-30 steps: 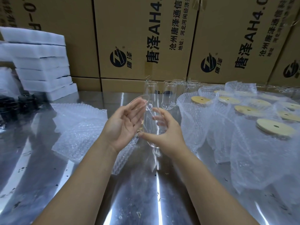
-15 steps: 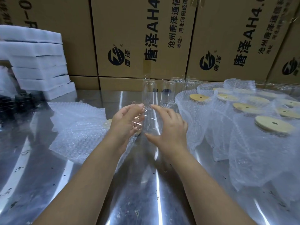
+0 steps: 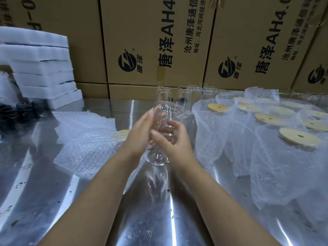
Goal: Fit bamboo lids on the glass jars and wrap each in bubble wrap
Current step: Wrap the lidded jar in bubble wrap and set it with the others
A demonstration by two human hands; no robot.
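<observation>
A clear glass jar (image 3: pixel 160 153) without a lid stands almost upright between my hands, its base low over the steel table (image 3: pixel 145 219). My right hand (image 3: pixel 174 144) curls round its right side, and the fingers show through the glass. My left hand (image 3: pixel 140 134) lies against its left side with the fingers stretched up along the wall. One loose bamboo lid (image 3: pixel 122 132) peeks out behind my left hand, on a pile of bubble wrap sheets (image 3: pixel 83 139).
Several wrapped jars with bamboo lids (image 3: pixel 300 137) crowd the right side. Empty glass jars (image 3: pixel 184 96) stand in a row at the back, before stacked cardboard boxes (image 3: pixel 156 41). White foam slabs (image 3: pixel 40 68) and black parts (image 3: pixel 17 112) sit at the left.
The jar has gone from tilted in my hands to nearly upright. My left hand has flattened against its side and my right hand has wrapped round it.
</observation>
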